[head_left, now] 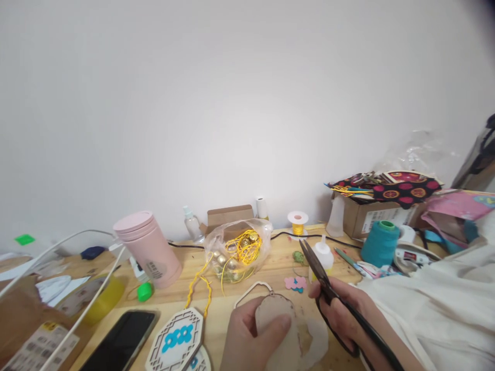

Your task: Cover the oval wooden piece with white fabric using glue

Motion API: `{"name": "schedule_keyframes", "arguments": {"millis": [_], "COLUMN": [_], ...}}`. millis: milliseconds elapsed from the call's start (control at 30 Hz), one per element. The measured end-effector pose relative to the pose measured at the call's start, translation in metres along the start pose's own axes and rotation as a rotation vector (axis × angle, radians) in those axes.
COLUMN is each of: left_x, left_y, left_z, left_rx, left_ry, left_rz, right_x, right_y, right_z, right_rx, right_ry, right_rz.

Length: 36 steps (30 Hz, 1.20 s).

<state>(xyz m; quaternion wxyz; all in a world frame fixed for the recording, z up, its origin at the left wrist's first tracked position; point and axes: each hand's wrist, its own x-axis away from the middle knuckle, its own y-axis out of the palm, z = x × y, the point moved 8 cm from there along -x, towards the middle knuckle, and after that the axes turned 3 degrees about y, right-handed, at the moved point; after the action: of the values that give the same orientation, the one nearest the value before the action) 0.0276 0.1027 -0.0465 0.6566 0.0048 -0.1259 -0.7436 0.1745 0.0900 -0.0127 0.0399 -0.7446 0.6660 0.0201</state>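
My left hand (247,337) grips a flat beige piece with a rounded, scalloped top (270,312), its thumb pressed across the front. A thin pale strip (251,288) loops near the top of that piece. In my right hand (348,312) is a pair of black scissors (319,268), blades pointing up and to the left, apart from the beige piece. A curved white scrap (319,340) lies between the two hands. Just beyond them are small pink and blue flower shapes (296,283) and a white-capped squeeze bottle (323,255).
At left stand a pink tumbler (149,250), a phone (119,340) and an octagonal ornament (176,337) on yellow cord. Behind are a plastic bag of yellow cord and gold bells (240,252) and a yellow thread spool (297,224). Teal thread (381,245) and white cloth (444,304) lie right.
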Motion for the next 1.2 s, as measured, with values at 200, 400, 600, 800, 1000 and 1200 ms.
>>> {"name": "schedule_keyframes", "arguments": {"millis": [200, 400, 600, 800, 1000, 1200], "left_x": [0.002, 0.002, 0.002, 0.003, 0.003, 0.002], "left_y": [0.001, 0.005, 0.017, 0.008, -0.003, 0.011], "left_z": [0.009, 0.011, -0.006, -0.008, 0.001, -0.001], "left_rx": [-0.128, -0.278, -0.461, -0.353, -0.170, 0.131], "left_ry": [0.074, 0.086, 0.079, 0.046, 0.000, -0.123], "left_rz": [0.029, 0.005, -0.111, -0.026, 0.067, -0.091], "right_x": [-0.001, -0.001, 0.002, 0.001, -0.001, -0.001], "right_y": [0.008, 0.002, 0.009, 0.008, 0.005, 0.002], "right_z": [0.003, 0.006, 0.005, 0.013, 0.023, 0.018], "right_rx": [-0.049, -0.060, -0.075, -0.154, -0.203, -0.197], "right_ry": [0.009, 0.016, -0.043, 0.036, 0.105, 0.071], "right_rz": [-0.081, 0.089, 0.100, 0.146, 0.144, 0.131]}}
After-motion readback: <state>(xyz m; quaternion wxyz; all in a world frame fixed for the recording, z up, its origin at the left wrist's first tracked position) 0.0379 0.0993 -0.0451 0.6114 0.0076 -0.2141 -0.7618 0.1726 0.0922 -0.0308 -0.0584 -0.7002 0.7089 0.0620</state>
